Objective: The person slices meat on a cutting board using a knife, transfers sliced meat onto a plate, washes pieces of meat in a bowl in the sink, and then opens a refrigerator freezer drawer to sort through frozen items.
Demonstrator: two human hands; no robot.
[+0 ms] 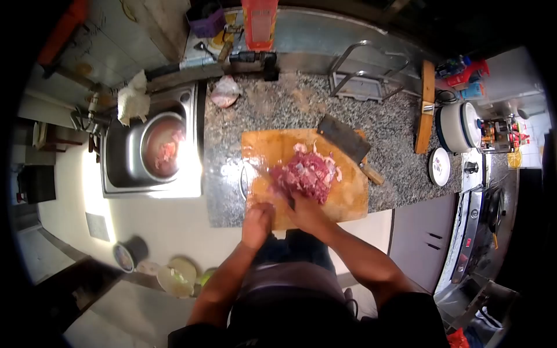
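A heap of chopped red meat [310,174] with pale fatty bits lies on the wooden cutting board [348,203]. My right hand [304,213] reaches into the heap's lower left side, its fingers curled against the meat and partly hidden. Beside it, my left hand [258,223] is closed at the board's near left edge; what it grips is blurred. A thin, pale curved rim [242,180] shows just above that hand, but its kind is unclear. The cleaver [343,138] rests across the board's far right corner, its wooden handle pointing toward the near right.
Left of the counter, a steel sink [123,145] holds a bowl [146,142] of pinkish liquid and meat. A metal rack [360,90] stands behind the board. To the right are a small plate [440,167], a white cooker [455,127] and the stove [476,226].
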